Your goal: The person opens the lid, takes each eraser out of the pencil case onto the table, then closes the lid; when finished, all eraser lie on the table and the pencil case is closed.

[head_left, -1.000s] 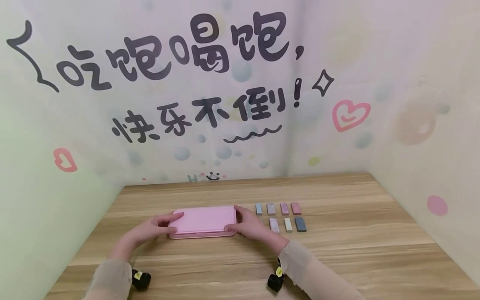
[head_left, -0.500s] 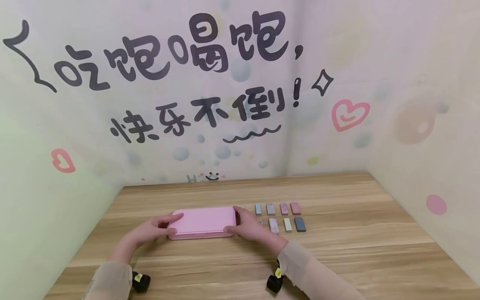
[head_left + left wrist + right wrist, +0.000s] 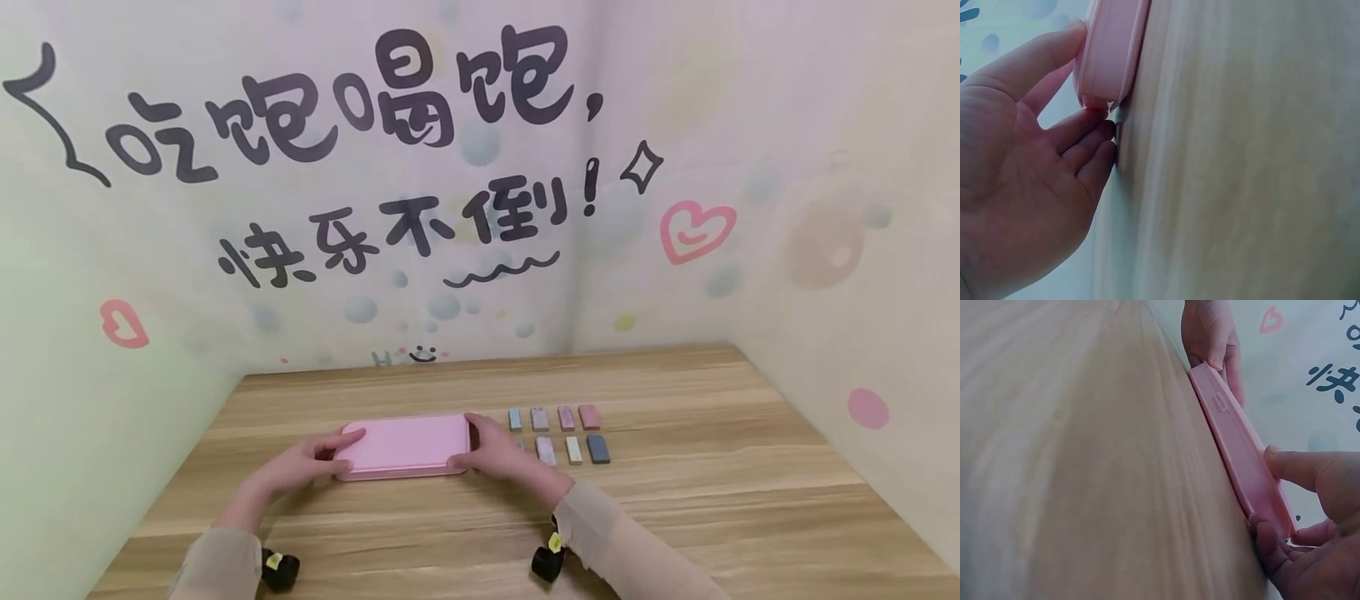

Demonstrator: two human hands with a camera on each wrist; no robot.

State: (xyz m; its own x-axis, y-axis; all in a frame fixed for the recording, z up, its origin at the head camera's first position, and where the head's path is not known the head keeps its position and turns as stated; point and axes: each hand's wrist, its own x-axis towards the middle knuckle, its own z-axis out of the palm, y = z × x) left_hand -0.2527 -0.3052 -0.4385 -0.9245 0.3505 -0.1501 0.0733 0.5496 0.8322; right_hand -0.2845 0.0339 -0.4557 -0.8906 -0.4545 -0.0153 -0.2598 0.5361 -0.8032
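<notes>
A flat, oblong pink pencil case (image 3: pixel 408 443) lies on the table with its lid down. My left hand (image 3: pixel 296 463) grips its left end. In the left wrist view, the thumb of the left hand (image 3: pixel 1022 162) touches the lid's edge, and the lower fingers curl against the end wall. At the opposite end, my right hand (image 3: pixel 495 448) holds the case. The right wrist view has the right hand's (image 3: pixel 1319 512) thumb on the lid's edge and its fingers around the end. A small clasp (image 3: pixel 1220 402) shows on the long side of the pencil case.
Right of the case, several small coloured blocks stand in two rows, among them a dark blue-grey block (image 3: pixel 597 449) and a pink block (image 3: pixel 588 417). My right hand partly covers one. The wooden table (image 3: pixel 420 537) meets a printed wall covering (image 3: pixel 525 308) behind.
The narrow gap along the front edge of the case's lid has closed. Both hands keep their places at its ends; the whole view shifts slightly.
</notes>
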